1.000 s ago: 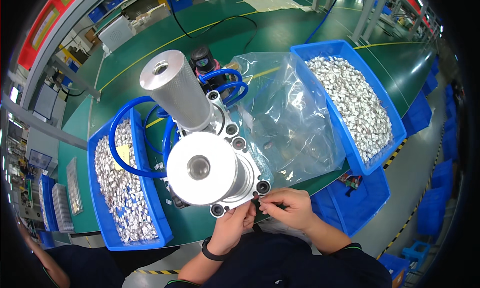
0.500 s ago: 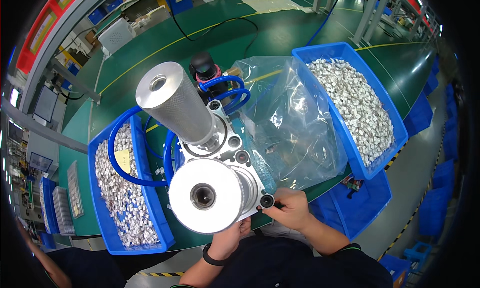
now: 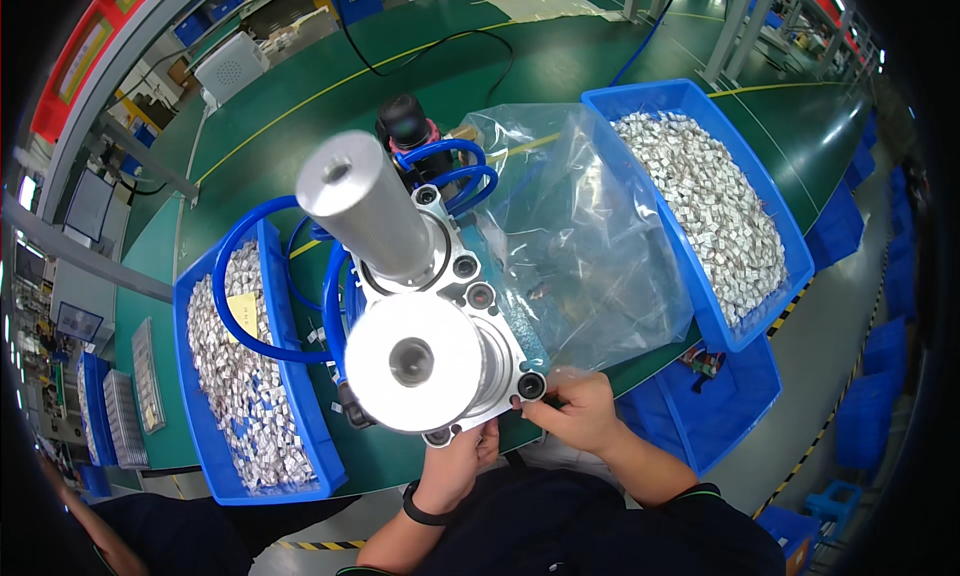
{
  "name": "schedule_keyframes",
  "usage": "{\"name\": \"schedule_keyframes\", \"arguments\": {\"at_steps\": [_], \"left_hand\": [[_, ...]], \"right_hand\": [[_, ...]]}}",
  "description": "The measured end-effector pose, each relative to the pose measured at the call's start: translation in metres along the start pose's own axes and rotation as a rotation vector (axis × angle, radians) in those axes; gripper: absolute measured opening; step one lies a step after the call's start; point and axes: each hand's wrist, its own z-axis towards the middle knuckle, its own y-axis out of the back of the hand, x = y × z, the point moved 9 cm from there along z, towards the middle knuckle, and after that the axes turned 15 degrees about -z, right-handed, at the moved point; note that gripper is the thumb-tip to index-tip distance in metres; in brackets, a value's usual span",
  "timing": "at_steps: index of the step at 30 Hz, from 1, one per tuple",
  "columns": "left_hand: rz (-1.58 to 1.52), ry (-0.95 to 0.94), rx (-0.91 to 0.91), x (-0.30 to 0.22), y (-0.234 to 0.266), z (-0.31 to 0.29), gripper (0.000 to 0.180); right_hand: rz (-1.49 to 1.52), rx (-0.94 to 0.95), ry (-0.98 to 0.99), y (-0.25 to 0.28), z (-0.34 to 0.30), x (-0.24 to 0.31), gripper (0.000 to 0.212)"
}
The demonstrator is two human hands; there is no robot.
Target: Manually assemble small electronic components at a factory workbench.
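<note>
In front of me stands a metal machine with a silver plate (image 3: 515,341) and two upright silver cylinders. The tall far cylinder (image 3: 375,211) and the broad near cylinder (image 3: 413,364) have round tops with a center hole. My left hand (image 3: 455,466) is at the plate's near edge, its fingers closed and partly hidden under it. My right hand (image 3: 578,413) pinches beside the plate's near right corner, by a dark round fitting (image 3: 531,385). Whatever lies between the fingers of either hand is hidden or too small to name.
Blue bins of small white-and-silver parts stand at left (image 3: 325,451) and right (image 3: 700,106). A clear plastic bag (image 3: 590,266) lies right of the machine. Blue hoses (image 3: 225,306) loop around its left side. Below the table edge sits another blue bin (image 3: 740,406).
Both cylinders sit lower and look slightly smaller, and their surfaces now look smeared. The near cylinder's top has moved away from my hands. My hands have barely moved.
</note>
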Motion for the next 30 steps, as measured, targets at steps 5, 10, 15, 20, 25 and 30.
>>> {"name": "schedule_keyframes", "arguments": {"at_steps": [5,10,15,20,25,30], "left_hand": [[-0.038,-0.01,0.033,-0.002,-0.005,0.001,0.019],[-0.066,-0.039,0.029,-0.004,-0.006,-0.002,0.017],[-0.063,-0.025,0.017,-0.003,-0.007,-0.003,0.016],[-0.068,-0.014,0.005,-0.001,-0.01,-0.003,0.019],[-0.402,0.218,0.106,0.016,-0.024,-0.009,0.027],[-0.502,0.25,0.149,0.018,-0.048,-0.008,0.032]], "right_hand": [[0.05,-0.036,0.032,-0.002,-0.011,-0.009,0.013],[0.05,-0.058,0.137,0.003,-0.013,0.009,0.015],[0.073,-0.032,0.153,0.005,-0.019,0.013,0.012],[-0.008,-0.034,0.237,0.042,-0.041,0.043,0.013],[-0.495,-0.431,-0.299,0.171,-0.051,0.03,0.023],[-0.441,-0.025,0.292,0.041,-0.04,0.065,0.024]]}}
